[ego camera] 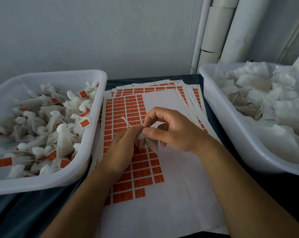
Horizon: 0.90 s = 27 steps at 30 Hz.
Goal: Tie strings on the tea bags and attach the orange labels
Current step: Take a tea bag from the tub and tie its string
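Head view, left hand: your left hand is sitting over the label sheet, fingers curled round the body of a tea bag.
Head view, right hand: your right hand is pinching the gathered neck of that bag between thumb and forefinger, the other fingers curled loosely.
String: a white string is sticking up and to the left from the pinch.
Tea bag: it is hanging between your two hands, just above the sheet, mostly hidden by fingers.
Label sheet: the top sheet of orange labels is lying under your hands, many of its labels already gone, with more sheets fanning out behind it.
Left tub: the white tub on your left is holding tied bags with orange labels.
Right tub: the tub on your right is holding plain bags, untied.
Table: a dark cloth is covering it.
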Motion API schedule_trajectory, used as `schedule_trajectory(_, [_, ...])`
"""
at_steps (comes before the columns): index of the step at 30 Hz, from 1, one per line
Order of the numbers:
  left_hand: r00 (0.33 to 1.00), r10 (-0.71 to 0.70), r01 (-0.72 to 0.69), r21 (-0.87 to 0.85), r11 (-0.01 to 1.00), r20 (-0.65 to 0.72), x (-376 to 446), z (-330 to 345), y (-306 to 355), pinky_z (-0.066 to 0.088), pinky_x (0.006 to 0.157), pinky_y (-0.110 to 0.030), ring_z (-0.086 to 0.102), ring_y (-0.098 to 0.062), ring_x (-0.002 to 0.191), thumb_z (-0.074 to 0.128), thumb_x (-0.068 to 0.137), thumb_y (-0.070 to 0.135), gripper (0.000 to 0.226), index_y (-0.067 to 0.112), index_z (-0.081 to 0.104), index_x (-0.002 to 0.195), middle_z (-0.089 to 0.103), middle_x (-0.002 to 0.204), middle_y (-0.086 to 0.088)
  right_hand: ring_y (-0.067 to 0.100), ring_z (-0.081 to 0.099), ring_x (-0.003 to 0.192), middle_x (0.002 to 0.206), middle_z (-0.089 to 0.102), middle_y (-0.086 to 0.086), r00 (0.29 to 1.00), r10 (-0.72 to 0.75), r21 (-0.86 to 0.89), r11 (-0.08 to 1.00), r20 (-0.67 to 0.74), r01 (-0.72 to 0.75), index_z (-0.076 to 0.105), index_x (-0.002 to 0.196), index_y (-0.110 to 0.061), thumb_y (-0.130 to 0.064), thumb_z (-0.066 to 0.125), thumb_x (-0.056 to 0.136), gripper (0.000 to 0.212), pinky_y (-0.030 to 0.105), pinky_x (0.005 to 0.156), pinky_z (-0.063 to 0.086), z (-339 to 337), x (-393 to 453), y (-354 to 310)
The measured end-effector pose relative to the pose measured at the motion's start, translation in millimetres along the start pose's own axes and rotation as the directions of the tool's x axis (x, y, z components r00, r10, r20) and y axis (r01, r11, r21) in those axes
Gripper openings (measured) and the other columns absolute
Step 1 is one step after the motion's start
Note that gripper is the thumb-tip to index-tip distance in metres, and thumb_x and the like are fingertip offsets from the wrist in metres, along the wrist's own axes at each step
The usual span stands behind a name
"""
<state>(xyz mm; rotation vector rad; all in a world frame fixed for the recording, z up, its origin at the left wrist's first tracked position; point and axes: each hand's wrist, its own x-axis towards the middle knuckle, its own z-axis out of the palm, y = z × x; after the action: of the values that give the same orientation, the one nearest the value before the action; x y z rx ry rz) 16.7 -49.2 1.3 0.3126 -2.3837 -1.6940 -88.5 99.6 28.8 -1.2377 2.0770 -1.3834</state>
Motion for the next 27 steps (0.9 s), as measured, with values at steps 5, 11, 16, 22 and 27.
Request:
schedule_trajectory(5, [0.999,-0.050,0.051,0.030,0.998,-0.019,3.6,-2.3,-4.0,0.053,0.073,-0.024,0.072,-0.010,0.076,0.026,0.111,0.038,0.056,0.012,0.071,0.087,0.074,0.079,-0.002,0.003,0.067,0.083,0.095,0.069,-0.016,0.998,-0.042,-0.045,0.998,0.036,0.044,0.065,0.098,-0.026,-0.026,0.071,0.096,0.006,0.012,0.065,0.051,1.6,-0.3,-0.9])
schedule_trajectory(11, [0.991,-0.118,0.111,-0.102,0.989,-0.064,5.3,-5.0,-6.8,0.056,0.086,-0.040,0.074,-0.015,0.084,0.032,0.109,0.046,0.052,0.031,0.076,0.086,0.075,0.083,-0.003,-0.004,0.067,0.083,0.099,0.070,-0.022,0.995,-0.097,-0.068,0.993,0.012,0.097,0.074,0.109,-0.027,-0.030,0.071,0.095,0.014,0.007,0.063,0.049,3.9,-1.4,-0.3])
schedule_trajectory(16, [0.981,-0.174,0.161,-0.139,0.977,-0.087,6.1,-6.2,-7.1,0.056,0.095,-0.049,0.074,-0.016,0.086,0.034,0.108,0.049,0.053,0.028,0.077,0.086,0.076,0.086,-0.002,-0.010,0.063,0.091,0.101,0.064,-0.033,0.991,-0.134,-0.169,0.977,-0.022,0.129,0.075,0.114,-0.034,-0.030,0.070,0.096,0.019,0.006,0.069,0.049,5.6,-1.1,1.5])
schedule_trajectory(22, [0.974,-0.210,0.195,-0.157,0.968,-0.082,7.6,-7.0,-9.9,0.054,0.098,-0.050,0.076,-0.020,0.094,0.030,0.107,0.054,0.058,0.029,0.080,0.090,0.079,0.094,-0.003,-0.014,0.060,0.094,0.101,0.060,-0.036,0.991,-0.129,-0.241,0.963,-0.032,0.118,0.074,0.119,-0.035,-0.040,0.071,0.093,0.027,0.004,0.071,0.046,5.6,-1.1,1.0])
schedule_trajectory(27, [0.964,-0.230,0.211,-0.145,0.967,-0.134,6.4,-3.2,-8.6,0.055,0.083,-0.032,0.074,-0.001,0.087,0.030,0.104,0.062,0.053,0.048,0.078,0.086,0.078,0.091,0.015,-0.021,0.056,0.091,0.102,0.057,-0.037,0.994,-0.102,-0.303,0.949,-0.030,0.088,0.072,0.120,-0.036,-0.041,0.077,0.088,0.033,-0.002,0.069,0.042,5.6,-1.8,1.9])
